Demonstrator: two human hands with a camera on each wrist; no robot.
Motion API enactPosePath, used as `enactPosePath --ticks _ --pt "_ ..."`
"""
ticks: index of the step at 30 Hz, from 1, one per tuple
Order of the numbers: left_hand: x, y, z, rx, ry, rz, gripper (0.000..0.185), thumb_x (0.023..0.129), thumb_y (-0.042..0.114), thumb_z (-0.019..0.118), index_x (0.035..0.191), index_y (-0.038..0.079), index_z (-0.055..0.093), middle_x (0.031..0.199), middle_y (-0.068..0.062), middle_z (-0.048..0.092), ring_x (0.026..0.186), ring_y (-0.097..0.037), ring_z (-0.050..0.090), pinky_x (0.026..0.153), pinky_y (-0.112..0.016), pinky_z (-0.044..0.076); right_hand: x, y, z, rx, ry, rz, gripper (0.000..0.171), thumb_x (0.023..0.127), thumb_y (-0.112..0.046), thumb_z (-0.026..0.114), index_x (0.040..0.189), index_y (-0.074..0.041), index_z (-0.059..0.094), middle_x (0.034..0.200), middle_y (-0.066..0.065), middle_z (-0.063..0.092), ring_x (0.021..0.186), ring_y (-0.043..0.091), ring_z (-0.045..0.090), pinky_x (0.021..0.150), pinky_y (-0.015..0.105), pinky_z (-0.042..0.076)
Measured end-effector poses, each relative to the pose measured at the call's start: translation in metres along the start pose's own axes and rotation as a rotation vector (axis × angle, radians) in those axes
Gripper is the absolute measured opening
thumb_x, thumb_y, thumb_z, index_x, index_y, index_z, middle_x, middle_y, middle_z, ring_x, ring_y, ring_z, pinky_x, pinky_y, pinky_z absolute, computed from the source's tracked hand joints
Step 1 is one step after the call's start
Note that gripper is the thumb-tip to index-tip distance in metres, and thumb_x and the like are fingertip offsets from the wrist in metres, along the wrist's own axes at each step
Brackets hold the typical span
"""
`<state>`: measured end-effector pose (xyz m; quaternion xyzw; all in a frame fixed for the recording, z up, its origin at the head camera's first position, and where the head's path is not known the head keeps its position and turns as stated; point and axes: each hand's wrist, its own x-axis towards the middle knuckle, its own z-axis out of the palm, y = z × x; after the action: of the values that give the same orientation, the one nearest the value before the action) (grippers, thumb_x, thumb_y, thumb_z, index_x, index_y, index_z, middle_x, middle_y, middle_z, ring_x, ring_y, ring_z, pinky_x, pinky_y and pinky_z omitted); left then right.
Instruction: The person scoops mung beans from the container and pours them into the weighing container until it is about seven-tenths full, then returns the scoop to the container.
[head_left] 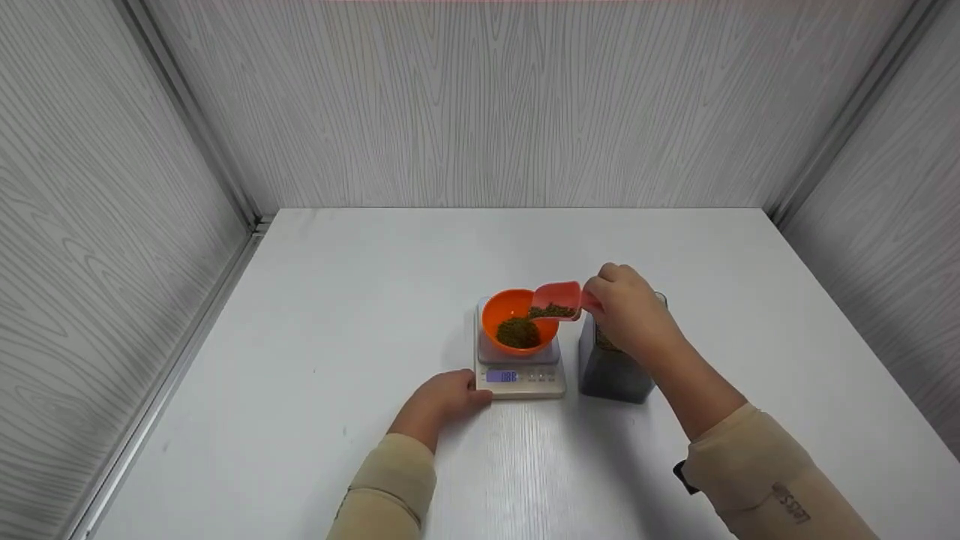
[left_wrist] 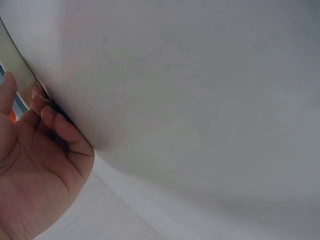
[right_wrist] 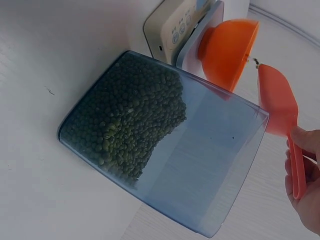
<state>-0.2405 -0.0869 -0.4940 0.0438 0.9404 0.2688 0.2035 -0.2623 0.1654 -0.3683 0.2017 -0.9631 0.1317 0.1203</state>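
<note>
Over the bowl's right rim, we had the scoop (head_left: 556,291) tipped, beans (head_left: 517,333) sitting in it and its mouth pointing left! In the right wrist view we caught dark specks between scoop and bowl (head_left: 496,311). Our right hand (head_left: 628,311) gripped the scoop's handle, and our left hand (head_left: 448,396) held the scale (head_left: 525,391) by its near left corner. Upright on the scale stood the bowl, a heap of beans inside; nearer us, the display (head_left: 502,376) glowed, digits too blurred to read. Just right of the scale, we had the see-through box (head_left: 615,379) on the table (head_left: 360,300), part filled with more beans!
</note>
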Motion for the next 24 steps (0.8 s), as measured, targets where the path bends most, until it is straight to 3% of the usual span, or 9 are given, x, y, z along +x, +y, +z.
enactPosePath --ticks 11,18,24 --pt "-0.0014 0.0006 -0.0008 -0.012 -0.006 -0.009 0.028 0.085 0.041 0.058 0.091 0.014 0.056 0.085 -0.003 0.056 0.084 -0.022 0.051 0.086 -0.043 0.041 0.0009 -0.0017 -0.0007 -0.031 0.016 -0.025 0.016 0.080 -0.007 0.069 0.095 -0.006 0.065 0.088 0.007 0.054 0.083 0.023 0.047 0.077 0.036 0.046" --pt "-0.0016 -0.0008 -0.0003 0.008 0.007 0.008 0.027 0.085 0.041 0.056 0.086 0.014 0.055 0.080 -0.002 0.054 0.078 -0.021 0.049 0.078 -0.040 0.041 0.0017 -0.0007 0.0013 -0.070 0.027 -0.076 0.014 0.078 -0.008 0.071 0.091 -0.005 0.066 0.085 0.008 0.054 0.080 0.023 0.048 0.074 0.034 0.046" --pt "-0.0028 -0.0006 -0.0002 -0.004 0.009 0.005 0.028 0.085 0.042 0.057 0.091 0.014 0.056 0.084 -0.002 0.056 0.081 -0.021 0.050 0.082 -0.042 0.041 0.0013 -0.0026 0.0032 -0.088 0.042 -0.103 0.016 0.077 -0.008 0.072 0.091 -0.006 0.067 0.084 0.007 0.055 0.079 0.022 0.049 0.074 0.033 0.047"
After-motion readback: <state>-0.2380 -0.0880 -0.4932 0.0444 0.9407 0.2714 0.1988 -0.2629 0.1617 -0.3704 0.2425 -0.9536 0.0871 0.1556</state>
